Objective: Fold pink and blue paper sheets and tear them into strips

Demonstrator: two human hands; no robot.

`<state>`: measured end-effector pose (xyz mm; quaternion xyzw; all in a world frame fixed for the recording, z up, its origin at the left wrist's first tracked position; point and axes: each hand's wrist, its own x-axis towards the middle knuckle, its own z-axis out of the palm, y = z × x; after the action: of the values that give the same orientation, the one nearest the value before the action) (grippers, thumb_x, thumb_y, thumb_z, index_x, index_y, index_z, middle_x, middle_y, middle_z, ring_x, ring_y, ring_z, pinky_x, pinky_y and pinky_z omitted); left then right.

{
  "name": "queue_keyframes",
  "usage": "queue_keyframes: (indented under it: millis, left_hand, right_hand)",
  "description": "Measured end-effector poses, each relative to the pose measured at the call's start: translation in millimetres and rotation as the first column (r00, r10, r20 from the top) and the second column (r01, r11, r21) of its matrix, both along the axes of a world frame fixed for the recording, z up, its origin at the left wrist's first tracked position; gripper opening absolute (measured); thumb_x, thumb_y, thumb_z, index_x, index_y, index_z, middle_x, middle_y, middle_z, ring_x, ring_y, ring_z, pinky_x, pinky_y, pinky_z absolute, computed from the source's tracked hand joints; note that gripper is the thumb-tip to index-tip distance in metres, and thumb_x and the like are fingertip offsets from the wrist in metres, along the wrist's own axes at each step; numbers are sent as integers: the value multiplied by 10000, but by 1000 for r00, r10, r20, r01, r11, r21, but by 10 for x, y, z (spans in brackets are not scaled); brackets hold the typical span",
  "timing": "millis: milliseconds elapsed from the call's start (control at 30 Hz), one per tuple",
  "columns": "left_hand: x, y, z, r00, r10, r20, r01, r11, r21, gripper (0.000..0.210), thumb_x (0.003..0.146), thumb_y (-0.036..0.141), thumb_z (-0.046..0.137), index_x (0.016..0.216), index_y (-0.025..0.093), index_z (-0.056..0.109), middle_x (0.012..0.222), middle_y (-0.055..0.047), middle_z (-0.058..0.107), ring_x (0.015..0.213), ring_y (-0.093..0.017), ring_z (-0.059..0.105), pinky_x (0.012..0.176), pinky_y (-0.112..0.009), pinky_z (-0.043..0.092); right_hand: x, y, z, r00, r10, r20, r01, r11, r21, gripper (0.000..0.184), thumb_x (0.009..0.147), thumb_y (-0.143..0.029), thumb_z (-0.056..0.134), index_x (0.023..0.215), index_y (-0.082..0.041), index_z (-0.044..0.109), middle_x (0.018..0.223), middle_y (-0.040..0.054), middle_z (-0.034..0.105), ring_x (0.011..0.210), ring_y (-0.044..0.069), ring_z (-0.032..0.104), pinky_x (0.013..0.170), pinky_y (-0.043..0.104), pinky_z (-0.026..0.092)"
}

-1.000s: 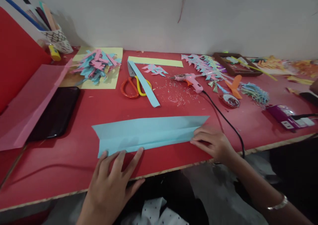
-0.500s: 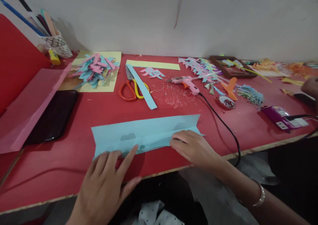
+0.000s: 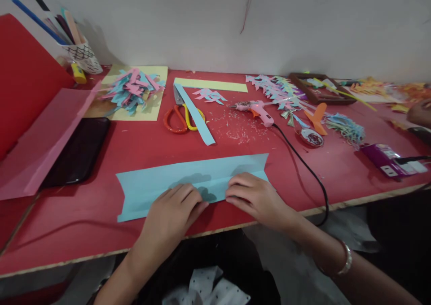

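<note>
A long light-blue paper sheet (image 3: 144, 181) with lengthwise creases lies near the front edge of the red table. My left hand (image 3: 175, 208) has its fingers curled and closed on the sheet's near edge, left of the middle. Farther right, my right hand (image 3: 254, 197) pinches the same edge, its fingertips pressed together. A short stretch of the edge shows between the two hands. Behind the sheet lie scissors (image 3: 177, 119) with one red and one yellow handle, and a light-blue paper strip (image 3: 198, 121) rests across them.
A pink glue gun (image 3: 259, 111) lies behind, its black cord (image 3: 303, 159) running over the front edge. Paper scraps (image 3: 134, 89) are heaped at the back left near a black phone (image 3: 77, 150). A purple power box (image 3: 384, 161) and another person's hand (image 3: 420, 113) are at right.
My left hand has moved right along the sheet's near edge, and its spread fingers have closed on it. My right hand has stayed in nearly the same place.
</note>
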<state>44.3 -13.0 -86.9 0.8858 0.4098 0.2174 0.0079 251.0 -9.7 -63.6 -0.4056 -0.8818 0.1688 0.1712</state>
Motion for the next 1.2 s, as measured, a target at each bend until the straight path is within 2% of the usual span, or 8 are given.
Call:
queue_keyframes:
  millis: [133,367,633,733,867,933,1100,1200]
  left_hand:
    - [-5,31,8,998,41,-46,-39,998,49,373,886,310,277,604,187,488,547,16,491,499,-122,467,498,-244,329]
    - [-3,28,2,995,90,-31,-89,996,22,352,876,332,295,593,190,448,546,20,459,504,-118,449,492,-235,321]
    - [-22,49,12,996,84,-26,-85,996,-12,330,864,312,303,587,192,433,527,28,458,486,-111,443,480,-231,347]
    - [-30,54,13,998,60,-12,-60,998,-28,298,853,313,337,612,190,463,561,19,496,516,-116,470,493,-232,364]
    - [-24,35,25,997,-68,-24,68,998,-1,222,854,209,337,765,195,540,690,-2,571,625,-137,524,570,-256,398]
    - [-21,21,33,993,-112,-23,111,994,-13,225,851,180,340,774,197,550,694,2,575,630,-137,523,584,-262,403]
    - [-25,-3,24,998,-51,33,53,998,-44,254,849,242,372,641,188,508,620,11,535,582,-127,493,543,-251,391]
    - [-26,2,23,1000,-16,17,17,999,-42,283,855,259,353,619,189,492,606,14,529,571,-120,490,536,-244,384]
  right_hand:
    - [-6,38,-9,1000,-6,10,7,1000,-5,218,852,-253,426,741,-154,586,748,39,556,718,132,486,637,234,365]
    - [21,107,-22,994,-35,99,34,999,10,228,815,-303,488,650,-152,533,656,12,502,629,117,434,564,224,296]
    - [94,164,-49,991,-6,133,-3,998,67,272,848,-300,421,640,-158,525,631,10,484,617,120,417,568,230,278]
    - [97,144,-48,993,10,115,-18,997,74,262,849,-307,420,665,-161,537,638,9,497,634,121,430,586,235,287]
    - [61,75,-31,988,71,138,-91,985,147,240,866,-262,388,741,-172,572,689,22,536,684,132,452,660,260,309]
    - [47,51,-24,984,99,150,-124,978,170,266,875,-240,363,739,-177,583,708,28,551,690,135,456,664,264,315]
    - [70,65,1,996,81,49,-83,995,53,276,869,-303,390,728,-176,591,725,23,571,671,118,479,618,236,330]
    - [95,94,12,995,98,37,-99,995,29,300,875,-311,376,716,-169,587,703,28,562,659,116,474,609,231,332]
